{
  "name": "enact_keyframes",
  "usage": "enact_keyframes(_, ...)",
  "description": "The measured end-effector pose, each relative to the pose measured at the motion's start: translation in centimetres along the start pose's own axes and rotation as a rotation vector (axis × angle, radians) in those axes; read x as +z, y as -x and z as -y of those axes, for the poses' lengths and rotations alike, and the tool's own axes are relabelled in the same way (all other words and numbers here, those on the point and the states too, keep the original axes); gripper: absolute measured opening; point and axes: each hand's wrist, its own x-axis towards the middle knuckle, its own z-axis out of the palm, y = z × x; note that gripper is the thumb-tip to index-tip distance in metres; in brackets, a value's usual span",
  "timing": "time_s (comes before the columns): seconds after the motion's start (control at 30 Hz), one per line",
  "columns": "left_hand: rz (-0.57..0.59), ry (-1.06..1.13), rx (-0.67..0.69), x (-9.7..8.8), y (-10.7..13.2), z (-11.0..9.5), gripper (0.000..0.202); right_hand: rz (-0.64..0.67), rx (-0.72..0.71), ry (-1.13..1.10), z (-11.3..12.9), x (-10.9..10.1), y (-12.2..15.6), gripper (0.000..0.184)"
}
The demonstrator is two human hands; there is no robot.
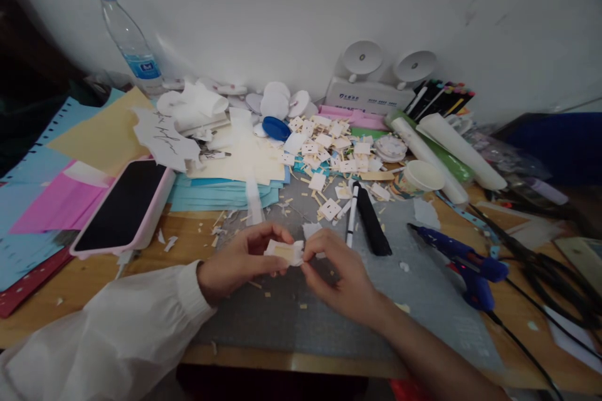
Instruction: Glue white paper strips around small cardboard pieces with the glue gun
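My left hand (239, 260) and my right hand (338, 272) meet over a grey cutting mat (329, 319), both pinching a small white and cream paper piece (286, 252) between fingers and thumbs. The left arm wears a white sleeve; the right forearm is bare. Just beyond the hands lie a white pen (352, 216) and a black marker (372, 220). A heap of several small white square cutouts (329, 156) is spread behind them.
A pink-cased phone (123, 205) lies at the left on coloured paper sheets (61, 200). A blue glue gun (463, 260) and black scissors (540, 263) sit right. A paper cup (416, 177), rolled tubes (446, 150), a water bottle (129, 44) and markers (442, 99) line the back.
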Motion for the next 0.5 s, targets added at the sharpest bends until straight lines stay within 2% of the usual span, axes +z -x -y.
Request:
enact_keyframes(0.13,0.008,-0.053,0.081,-0.05,-0.16,0.13,0.028,-0.019,0.067,-0.047,0.14,-0.07,0.11,0.019)
enact_keyframes(0.3,0.0,-0.092,0.135,-0.03,-0.13,0.1,0.027,-0.004,0.067,-0.091,0.18,-0.17,-0.03,0.018)
enact_keyframes(0.5,-0.024,-0.115,0.122,-0.07,-0.17,0.2,0.028,-0.012,0.037,-0.125,0.27,-0.1,-0.24,0.019)
